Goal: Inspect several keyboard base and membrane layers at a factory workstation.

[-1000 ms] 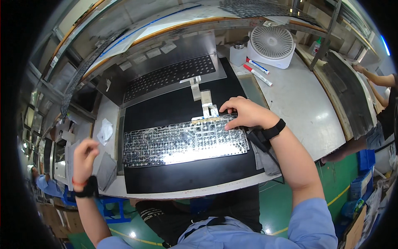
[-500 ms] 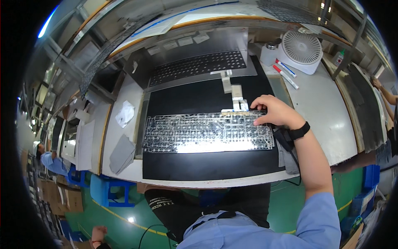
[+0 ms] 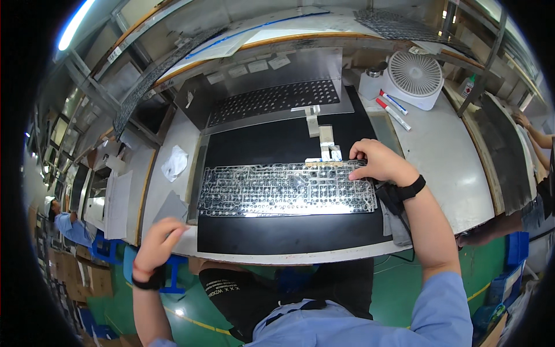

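Note:
A clear keyboard membrane sheet with dark dots and fine traces lies flat on the black mat. My right hand is at its upper right corner, fingers curled at the far edge and thumb on the surface. A flat ribbon tail sticks out from the far edge, left of that hand. My left hand hovers over the table's front left edge, near the grey cloths. Its fingers are curled together; whether anything is in them is hidden.
Behind the mat stands a metal fixture with a perforated plate. A white fan, a bottle and two markers are at the back right. Crumpled white paper lies on the left. A dark cable runs beside my right wrist.
My left hand has risen from low on the left up to the table's front edge. My right hand stays at the sheet's corner. The view has shifted slightly.

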### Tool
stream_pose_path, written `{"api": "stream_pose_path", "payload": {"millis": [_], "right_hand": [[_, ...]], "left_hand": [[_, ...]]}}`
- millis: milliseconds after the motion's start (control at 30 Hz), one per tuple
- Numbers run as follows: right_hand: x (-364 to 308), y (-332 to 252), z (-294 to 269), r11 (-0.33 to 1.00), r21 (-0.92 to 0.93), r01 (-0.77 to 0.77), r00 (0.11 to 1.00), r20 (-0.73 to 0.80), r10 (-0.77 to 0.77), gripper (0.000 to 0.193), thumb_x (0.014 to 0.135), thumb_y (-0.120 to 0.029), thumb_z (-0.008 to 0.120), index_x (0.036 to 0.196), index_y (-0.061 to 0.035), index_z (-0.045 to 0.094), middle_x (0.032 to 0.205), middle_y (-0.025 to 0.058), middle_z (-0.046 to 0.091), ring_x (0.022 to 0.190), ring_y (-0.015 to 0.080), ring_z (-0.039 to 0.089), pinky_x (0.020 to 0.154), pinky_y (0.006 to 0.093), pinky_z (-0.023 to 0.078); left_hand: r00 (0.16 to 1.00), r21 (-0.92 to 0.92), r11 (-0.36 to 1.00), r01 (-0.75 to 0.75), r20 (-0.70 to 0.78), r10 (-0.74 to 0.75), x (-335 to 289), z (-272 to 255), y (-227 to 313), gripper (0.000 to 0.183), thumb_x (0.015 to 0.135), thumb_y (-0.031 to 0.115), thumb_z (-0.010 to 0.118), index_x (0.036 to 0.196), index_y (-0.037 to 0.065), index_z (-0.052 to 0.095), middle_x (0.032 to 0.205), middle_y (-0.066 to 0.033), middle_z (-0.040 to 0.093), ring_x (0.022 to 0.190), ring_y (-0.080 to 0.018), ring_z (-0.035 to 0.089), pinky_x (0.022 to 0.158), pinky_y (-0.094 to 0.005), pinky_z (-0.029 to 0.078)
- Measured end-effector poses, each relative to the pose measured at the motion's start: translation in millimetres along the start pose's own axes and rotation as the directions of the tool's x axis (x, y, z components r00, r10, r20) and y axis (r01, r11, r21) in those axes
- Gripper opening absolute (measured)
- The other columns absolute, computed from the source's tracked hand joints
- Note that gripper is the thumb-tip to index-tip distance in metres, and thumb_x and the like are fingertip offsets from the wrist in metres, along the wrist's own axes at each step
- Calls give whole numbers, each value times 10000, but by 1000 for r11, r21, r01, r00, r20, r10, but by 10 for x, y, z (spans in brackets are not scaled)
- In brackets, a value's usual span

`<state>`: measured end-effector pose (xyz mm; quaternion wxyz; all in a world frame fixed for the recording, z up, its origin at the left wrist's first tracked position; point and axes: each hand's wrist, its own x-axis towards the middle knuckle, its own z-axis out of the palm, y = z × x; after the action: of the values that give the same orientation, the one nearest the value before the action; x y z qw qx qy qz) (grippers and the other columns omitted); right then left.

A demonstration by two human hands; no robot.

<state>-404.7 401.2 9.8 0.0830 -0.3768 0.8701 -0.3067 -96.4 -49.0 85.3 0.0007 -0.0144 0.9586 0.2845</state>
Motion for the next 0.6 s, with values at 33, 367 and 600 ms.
{"api": "stream_pose_path", "payload": {"millis": [33,367,600], "right_hand": [[-13,16,-18,1000,1,0,1000,-1,0,436,632,-191,907,955,-46,652,894,82,592,874,243,560,781,344,466],[-14,105,13,998,67,10,1000,-13,-9,441,629,-213,907,957,-57,656,892,76,596,900,246,553,796,342,455],[-29,159,14,999,41,11,1000,-25,-10,485,631,-270,906,989,-59,655,916,80,613,931,260,562,819,352,462]], "left_hand": [[992,-27,992,-126,22,127,382,130,185,130,928,77,622,997,-21,672,967,-144,668,930,-284,642,837,-346,504],[864,46,876,-479,202,462,2496,1024,906,210,809,107,764,1008,57,719,1029,-101,640,1009,-285,614,899,-360,506],[854,46,902,-430,343,390,2804,1195,925,194,783,94,781,957,55,705,996,-88,629,1000,-281,586,878,-358,494]]}}
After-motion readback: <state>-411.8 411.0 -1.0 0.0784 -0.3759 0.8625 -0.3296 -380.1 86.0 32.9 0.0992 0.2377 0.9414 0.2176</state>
